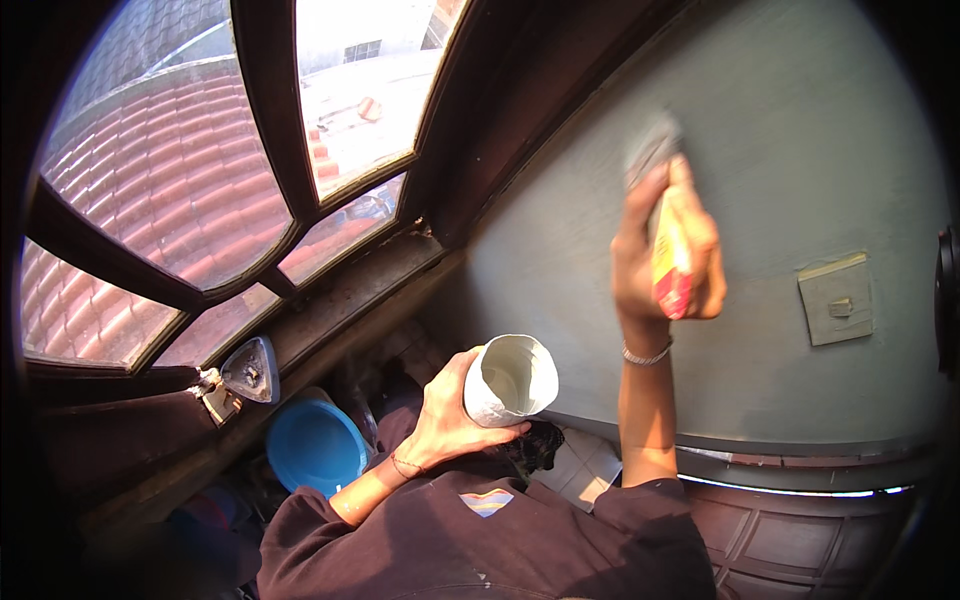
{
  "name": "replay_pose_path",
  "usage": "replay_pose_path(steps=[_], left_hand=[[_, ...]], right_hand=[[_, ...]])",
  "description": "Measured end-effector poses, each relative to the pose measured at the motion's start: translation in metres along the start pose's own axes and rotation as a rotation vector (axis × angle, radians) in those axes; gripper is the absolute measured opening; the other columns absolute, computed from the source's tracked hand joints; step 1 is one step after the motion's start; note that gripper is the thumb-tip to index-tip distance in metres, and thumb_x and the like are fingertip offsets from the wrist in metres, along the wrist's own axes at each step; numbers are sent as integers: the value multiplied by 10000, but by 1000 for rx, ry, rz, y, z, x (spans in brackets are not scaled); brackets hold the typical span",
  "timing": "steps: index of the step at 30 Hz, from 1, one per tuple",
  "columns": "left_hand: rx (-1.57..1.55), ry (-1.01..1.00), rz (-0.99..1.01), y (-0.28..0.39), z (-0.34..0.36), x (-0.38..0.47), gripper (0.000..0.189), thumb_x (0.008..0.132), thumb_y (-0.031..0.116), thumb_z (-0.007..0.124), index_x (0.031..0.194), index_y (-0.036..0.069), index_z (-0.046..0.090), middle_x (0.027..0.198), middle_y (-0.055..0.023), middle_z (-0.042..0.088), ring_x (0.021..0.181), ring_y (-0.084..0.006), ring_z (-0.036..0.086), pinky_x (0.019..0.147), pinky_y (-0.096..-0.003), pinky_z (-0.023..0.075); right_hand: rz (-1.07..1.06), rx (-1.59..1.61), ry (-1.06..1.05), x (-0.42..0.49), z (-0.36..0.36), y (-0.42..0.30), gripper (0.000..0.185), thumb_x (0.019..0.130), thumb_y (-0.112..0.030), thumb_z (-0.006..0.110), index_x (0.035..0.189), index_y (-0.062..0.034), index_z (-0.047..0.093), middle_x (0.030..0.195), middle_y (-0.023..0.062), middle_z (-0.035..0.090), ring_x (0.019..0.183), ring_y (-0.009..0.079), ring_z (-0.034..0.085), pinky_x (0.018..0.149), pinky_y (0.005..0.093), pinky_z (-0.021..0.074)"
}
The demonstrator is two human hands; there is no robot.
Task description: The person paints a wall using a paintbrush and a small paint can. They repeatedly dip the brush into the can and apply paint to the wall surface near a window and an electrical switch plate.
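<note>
My left hand (450, 409) grips a white paint-coated cup (511, 379), tilted so that its pale inside shows. Raised at the grey-green wall (750, 187), my right hand (667, 251) is closed around the yellow and red handle of a paintbrush (673, 259). The brush's head, blurred, lies at or close to the wall's surface; whether it touches cannot be told. A light switch (835, 298) with tape along its top edge sits on the wall to the right of this hand.
A dark wooden window frame (270, 112) rises at the left, above its sill (360, 277). A triangular ashtray (253, 369) rests by the sill. Below it is a blue plastic basin (316, 446). Dark wooden panelling (780, 532) shows at lower right.
</note>
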State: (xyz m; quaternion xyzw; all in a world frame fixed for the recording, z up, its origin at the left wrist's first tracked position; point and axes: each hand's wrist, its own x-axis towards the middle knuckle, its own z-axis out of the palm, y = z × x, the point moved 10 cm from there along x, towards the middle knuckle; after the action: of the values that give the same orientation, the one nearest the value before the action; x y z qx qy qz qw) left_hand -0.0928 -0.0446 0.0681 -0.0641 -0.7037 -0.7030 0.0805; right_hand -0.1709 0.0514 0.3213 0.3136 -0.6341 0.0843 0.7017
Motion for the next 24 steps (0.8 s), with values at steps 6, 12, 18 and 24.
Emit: replay_pose_path(steps=[6, 12, 18, 24], left_hand=[[34, -53, 26, 0, 3, -2, 967, 635, 334, 1015, 1422, 11, 553, 1276, -170, 689, 1197, -315, 705, 1042, -422, 563], [31, -28, 40, 4, 2, 1, 958, 634, 336, 1015, 1414, 11, 564, 1280, -170, 689, 1197, -314, 706, 1045, -419, 562], [22, -12, 15, 6, 2, 1, 964, 637, 335, 1015, 1425, 12, 563, 1299, -165, 691, 1213, -302, 704, 1063, -419, 557], [32, 2, 19, 7, -1, 2, 962, 642, 319, 1015, 1434, 16, 560, 1319, -165, 689, 1225, -302, 703, 1064, -421, 560]], right_hand=[[119, 281, -400, -87, 25, -20, 230, 815, 63, 849, 907, -18, 654, 975, 122, 800, 571, 184, 632, 518, 281, 538], [-11, 82, -153, -48, 32, -4, 271, 806, 37, 850, 908, -25, 607, 927, 114, 795, 514, 147, 590, 443, 260, 486], [-7, 89, -157, -56, 35, -19, 262, 764, 20, 852, 780, -31, 595, 962, 117, 810, 542, 150, 643, 464, 243, 517], [-19, 55, -82, -56, 46, -6, 270, 779, 15, 828, 794, -41, 564, 946, 96, 803, 492, 125, 568, 418, 234, 459]])
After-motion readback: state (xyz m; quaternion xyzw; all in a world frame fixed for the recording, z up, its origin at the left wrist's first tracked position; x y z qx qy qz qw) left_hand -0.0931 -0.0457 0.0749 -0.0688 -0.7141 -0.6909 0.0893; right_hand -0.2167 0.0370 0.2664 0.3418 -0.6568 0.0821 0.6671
